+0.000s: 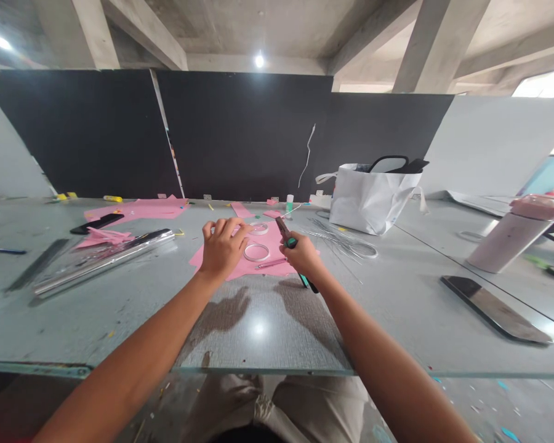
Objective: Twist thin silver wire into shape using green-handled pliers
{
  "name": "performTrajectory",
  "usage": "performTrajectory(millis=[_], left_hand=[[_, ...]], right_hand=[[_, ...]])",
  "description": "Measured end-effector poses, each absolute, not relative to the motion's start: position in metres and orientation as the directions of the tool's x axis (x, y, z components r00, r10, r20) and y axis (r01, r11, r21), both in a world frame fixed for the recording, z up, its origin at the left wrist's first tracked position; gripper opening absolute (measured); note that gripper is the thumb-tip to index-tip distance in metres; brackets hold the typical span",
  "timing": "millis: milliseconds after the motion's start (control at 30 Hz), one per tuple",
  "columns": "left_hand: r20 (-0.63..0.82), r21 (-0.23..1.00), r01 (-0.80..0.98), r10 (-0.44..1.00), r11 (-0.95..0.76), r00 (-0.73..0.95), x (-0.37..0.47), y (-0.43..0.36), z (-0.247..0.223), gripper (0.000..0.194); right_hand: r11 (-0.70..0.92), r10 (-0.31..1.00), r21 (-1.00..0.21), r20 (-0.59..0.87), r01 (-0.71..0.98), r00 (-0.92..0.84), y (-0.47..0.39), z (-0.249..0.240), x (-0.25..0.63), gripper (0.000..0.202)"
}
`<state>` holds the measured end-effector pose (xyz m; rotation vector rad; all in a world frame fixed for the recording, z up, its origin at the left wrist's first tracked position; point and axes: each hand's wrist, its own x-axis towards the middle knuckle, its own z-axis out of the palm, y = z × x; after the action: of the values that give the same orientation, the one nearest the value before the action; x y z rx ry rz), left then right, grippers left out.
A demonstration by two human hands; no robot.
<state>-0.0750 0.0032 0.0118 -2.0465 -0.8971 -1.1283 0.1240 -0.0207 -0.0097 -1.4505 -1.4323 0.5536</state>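
My right hand (pixel 303 253) is wrapped round a pair of pliers (pixel 283 227) with dark jaws and green-and-black handles, jaws tilted up and away. A thin pale wire (pixel 294 210) appears beside the jaw tips; whether they grip it I cannot tell. My left hand (pixel 226 245) rests over the left part of a pink paper sheet (pixel 249 268), its bent fingers apart. Just right of its fingertips lie a white ring (pixel 256 252) and, behind it, a second white ring (pixel 259 228). A pink pen-like tool (pixel 271 263) lies on the sheet.
To the right are a bundle of loose wire (pixel 346 239), a white bag (pixel 373 200), a pink bottle (pixel 512 237) and a phone (pixel 496 307). At left lie a shiny foil roll (pixel 106 263), a dark ruler (pixel 39 264) and pink scraps (pixel 102 237). A glue stick (pixel 289 205) stands behind.
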Motion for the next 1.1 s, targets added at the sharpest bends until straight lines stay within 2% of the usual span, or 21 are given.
performTrajectory(millis=[133, 400, 567, 667, 767, 867, 933, 967, 1033, 1100], left_hand=[[0.866, -0.203, 0.78, 0.262, -0.591, 0.425, -0.07, 0.002, 0.008, 0.022], [0.856, -0.18, 0.764, 0.284, -0.619, 0.432, -0.071, 0.007, 0.01, 0.005], [0.862, -0.165, 0.764, 0.285, -0.623, 0.418, -0.073, 0.005, 0.014, 0.012], [0.865, -0.1, 0.76, 0.321, -0.642, 0.385, -0.072, 0.003, 0.015, 0.014], [0.876, 0.11, 0.732, 0.414, -0.673, 0.248, -0.069, 0.004, 0.014, 0.015], [0.772, 0.52, 0.537, 0.634, -0.664, 0.035, -0.064, 0.009, 0.011, 0.019], [0.575, 0.788, 0.282, 0.818, -0.547, -0.02, -0.061, 0.013, 0.01, 0.025], [0.443, 0.885, 0.16, 0.896, -0.438, 0.001, -0.061, 0.015, 0.01, 0.028], [0.172, 0.985, 0.006, 0.978, -0.174, 0.119, -0.061, 0.017, 0.011, 0.032], [0.001, 1.0, -0.029, 0.972, 0.006, 0.234, -0.065, 0.018, 0.012, 0.031]], right_hand=[[0.169, 0.93, -0.847, 0.306, 0.504, 0.203, -0.021, -0.01, 0.123, 0.009], [0.157, 0.933, -0.837, 0.3, 0.523, 0.2, -0.023, -0.007, 0.12, 0.011], [0.161, 0.932, -0.842, 0.301, 0.515, 0.2, -0.025, -0.006, 0.119, 0.011], [0.177, 0.928, -0.834, 0.318, 0.523, 0.193, -0.026, -0.005, 0.118, 0.009], [0.216, 0.905, -0.81, 0.376, 0.545, 0.199, -0.029, -0.004, 0.116, 0.009], [0.23, 0.89, -0.789, 0.408, 0.57, 0.206, -0.03, -0.005, 0.114, 0.01], [0.227, 0.889, -0.779, 0.411, 0.585, 0.202, -0.031, -0.006, 0.113, 0.01], [0.226, 0.889, -0.774, 0.412, 0.591, 0.201, -0.03, -0.007, 0.113, 0.01], [0.221, 0.886, -0.763, 0.417, 0.607, 0.201, -0.03, -0.009, 0.113, 0.01], [0.206, 0.888, -0.754, 0.413, 0.624, 0.205, -0.029, -0.01, 0.113, 0.01]])
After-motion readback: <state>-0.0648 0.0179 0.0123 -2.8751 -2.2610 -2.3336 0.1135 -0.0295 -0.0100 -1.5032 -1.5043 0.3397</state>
